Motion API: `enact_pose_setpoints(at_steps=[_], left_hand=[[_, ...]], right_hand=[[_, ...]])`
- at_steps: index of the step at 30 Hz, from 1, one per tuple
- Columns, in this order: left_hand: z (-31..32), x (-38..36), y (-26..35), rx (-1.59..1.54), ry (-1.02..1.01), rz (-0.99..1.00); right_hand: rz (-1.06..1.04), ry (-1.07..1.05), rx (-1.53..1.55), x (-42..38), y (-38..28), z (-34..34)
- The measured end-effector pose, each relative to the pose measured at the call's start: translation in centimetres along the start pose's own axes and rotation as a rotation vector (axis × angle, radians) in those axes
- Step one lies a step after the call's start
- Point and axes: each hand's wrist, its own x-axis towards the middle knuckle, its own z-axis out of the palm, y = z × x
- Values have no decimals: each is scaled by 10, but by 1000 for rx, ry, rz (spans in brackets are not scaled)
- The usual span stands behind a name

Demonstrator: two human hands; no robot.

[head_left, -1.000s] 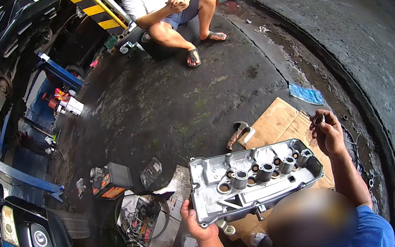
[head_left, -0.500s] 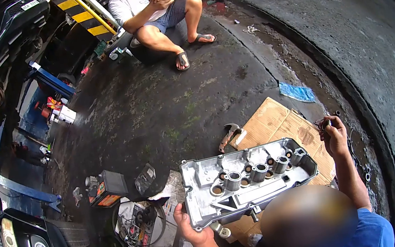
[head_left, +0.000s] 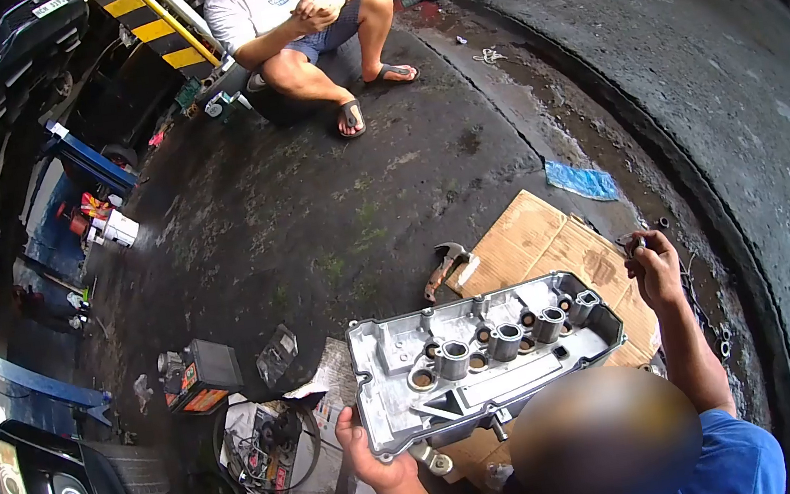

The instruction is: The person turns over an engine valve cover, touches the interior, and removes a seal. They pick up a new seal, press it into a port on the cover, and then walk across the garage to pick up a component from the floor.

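While the left hand (head_left: 376,457) grasps its near left corner, the long, silver-grey cast-metal engine cover (head_left: 496,389) lies level with its hollow side up, over the near part of a flattened brown cardboard sheet (head_left: 529,233). The palm is turned upward, the thumb sticks out beside the rim, and the other fingers are mostly hidden beneath the metal; whether anything else bears the cover's weight cannot be told. Along the inside of the cover stands a row of four round metal tubes, with smaller round openings around them. Raised just outside the cardboard's right edge, the right hand (head_left: 659,272) is apart from the cover, its fingers curled, pinching a small metal piece (head_left: 639,243) whose shape is hard to make out. At the cardboard's left corner lies a claw hammer (head_left: 441,274) with a reddish-brown handle, and beyond the right side of its far corner a crumpled bright-blue plastic sheet (head_left: 582,181) lies on the dark, stained concrete floor (head_left: 290,221). Left of the cover sit a black box-shaped battery (head_left: 205,370) with an orange label and, nearer, a jumble of greasy parts (head_left: 277,446). Across the floor, a person in a white shirt (head_left: 282,20) sits with hands together.
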Motion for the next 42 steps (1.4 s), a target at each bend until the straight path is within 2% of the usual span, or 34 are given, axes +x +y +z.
enact_pose_setpoints(at_steps=[2,5,7,9,12,15,16,18,19,20,21,22,23,24,25,26,28,29,31,33,35,37,40,42], left_hand=[[-2,0,0,0,12,2],[-14,4,-3,38,-53,18],[-12,4,-3,28,-46,6],[-14,5,-1,39,-49,11],[-21,9,-6,69,-55,35],[-15,7,-4,36,-55,16],[-13,7,-3,30,-35,24],[-7,5,-3,26,14,26],[-7,3,-2,27,0,25],[-6,2,-2,38,7,28],[-6,1,-3,57,16,18],[-8,1,-4,65,8,28],[-12,2,-6,73,-3,32],[-16,3,-8,62,-4,20],[-20,4,-10,48,-8,11],[-24,4,-9,47,-13,2],[-11,4,-7,67,-17,1],[-6,3,-6,64,47,8],[-4,4,-3,64,27,26],[10,0,2,88,150,-12],[11,6,3,143,228,0],[26,3,6,158,207,-1],[20,-1,2,218,-76,147],[13,11,-4,425,-349,400]], right_hand=[[33,86,-169,5,13,-32],[69,334,-708,0,35,-88],[187,401,-805,-8,65,-145],[13,437,-1370,-20,106,-214],[239,467,-1387,-51,100,-219],[343,421,-1332,-70,83,-196],[313,417,-1509,-73,85,-191],[44,41,-2021,-62,122,-230],[-97,235,-1858,-56,150,-250],[-77,361,-1608,-66,119,-196],[-136,248,-1530,-67,103,-168],[-305,140,-1537,-65,104,-157],[-46,149,-1465,-69,107,-150],[-99,131,-1405,-72,115,-143],[13,134,-1346,-78,92,-107],[-64,99,-1324,-78,104,-111],[-33,122,-1187,-80,114,-100],[-120,97,-1231,-79,126,-104],[11,162,-1089,-79,145,-96],[129,143,-1013,-78,155,-92],[-90,141,-1109,-79,165,-88],[-22,178,-1031,-76,175,-75],[118,315,-603,-70,172,-58],[147,312,-423,-60,185,-61]])
